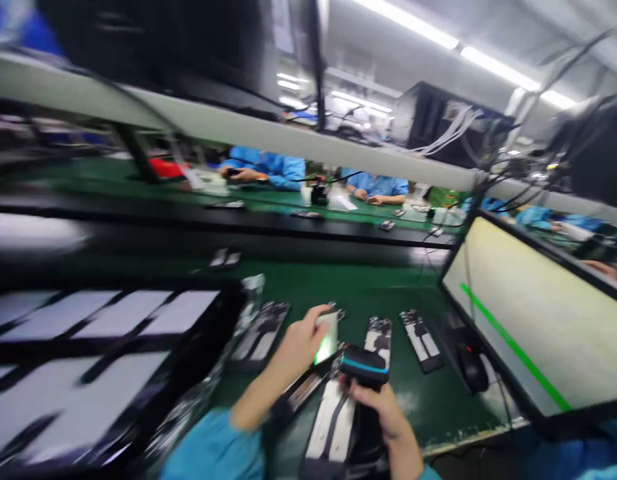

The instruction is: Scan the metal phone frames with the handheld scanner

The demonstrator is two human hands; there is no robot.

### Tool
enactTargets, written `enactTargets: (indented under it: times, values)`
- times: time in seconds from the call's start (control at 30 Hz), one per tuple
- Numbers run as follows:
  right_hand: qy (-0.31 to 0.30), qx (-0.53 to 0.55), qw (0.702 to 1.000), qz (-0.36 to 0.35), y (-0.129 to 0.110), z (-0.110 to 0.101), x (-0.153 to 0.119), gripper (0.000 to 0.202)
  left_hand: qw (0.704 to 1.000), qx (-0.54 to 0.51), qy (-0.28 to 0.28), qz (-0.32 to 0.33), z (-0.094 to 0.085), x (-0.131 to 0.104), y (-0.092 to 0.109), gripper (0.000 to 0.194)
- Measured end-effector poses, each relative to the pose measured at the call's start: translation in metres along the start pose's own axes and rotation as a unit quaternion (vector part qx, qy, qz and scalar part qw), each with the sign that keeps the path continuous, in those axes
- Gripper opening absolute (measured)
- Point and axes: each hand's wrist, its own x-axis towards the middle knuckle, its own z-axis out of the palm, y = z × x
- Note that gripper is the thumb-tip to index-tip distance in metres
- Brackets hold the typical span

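The phone assembly (pixel 328 337) is pinched at its upper end by the left hand (pixel 301 347), fingers clenched along its edges, above the green worktop (pixel 438 407) near the front middle. Green light falls across its face. It appears to be a thin, flat, rigid slab, light, with an exposed face and likely fragile parts; the edges look like the safe place to grip, as the left hand does, not the face. Its long axis runs from near the person's body up and away, leaning slightly right, the far end pointing toward the conveyor. Motion blur prevents finer reading.

The right hand (pixel 383 407) is clenched around the handle of a black handheld scanner (pixel 364 365), its head with a blue band aimed at the assembly from just beside it.

Further open phone assemblies lie flat nearby: one (pixel 261 333) to the left, two (pixel 379 337) (pixel 421 340) to the right, all lengthwise away from the person. A monitor (pixel 538 327) with a green stripe stands right; a black mouse (pixel 471 367) sits before it. Trays (pixel 103 360) of pale panels occupy the left. Co-workers in blue sleeves (pixel 283 170) work beyond.
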Motion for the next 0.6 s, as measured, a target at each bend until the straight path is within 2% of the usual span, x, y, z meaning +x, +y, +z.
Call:
enactTargets:
  times: [0.07, 0.13, 0.27, 0.37, 0.43, 0.5, 0.57, 0.6]
  values:
    - [-0.009, 0.014, 1.000, 0.012, 0.001, -0.004, -0.001, 0.033, 0.998, 0.030, -0.030, 0.037, 0.012, 0.005, 0.003, 0.035]
    - [-0.016, 0.031, 0.999, 0.014, 0.002, -0.007, 0.000, 0.030, 0.997, 0.039, -0.038, 0.051, 0.014, 0.009, -0.001, 0.036]
    - [-0.018, 0.053, 0.998, 0.004, 0.001, -0.008, 0.000, 0.022, 0.998, 0.026, -0.022, 0.047, 0.007, 0.011, -0.006, 0.035]
    - [-0.026, 0.064, 0.998, 0.005, -0.003, -0.006, 0.000, 0.026, 0.999, 0.007, -0.016, 0.042, -0.003, 0.009, -0.007, 0.035]
    - [-0.021, 0.075, 0.997, 0.002, -0.009, -0.005, 0.004, 0.027, 0.997, -0.030, -0.059, 0.049, -0.008, 0.002, -0.009, 0.034]
    - [-0.007, 0.082, 0.997, 0.005, -0.018, -0.003, 0.009, 0.027, 0.984, -0.091, -0.142, 0.056, -0.006, -0.012, -0.014, 0.033]
    - [-0.001, 0.079, 0.996, 0.027, -0.026, -0.002, 0.015, 0.033, 0.963, -0.139, -0.224, 0.053, 0.003, -0.032, -0.020, 0.031]
    - [-0.003, 0.073, 0.996, 0.041, -0.029, -0.003, 0.018, 0.037, 0.956, -0.150, -0.248, 0.048, 0.010, -0.043, -0.023, 0.030]
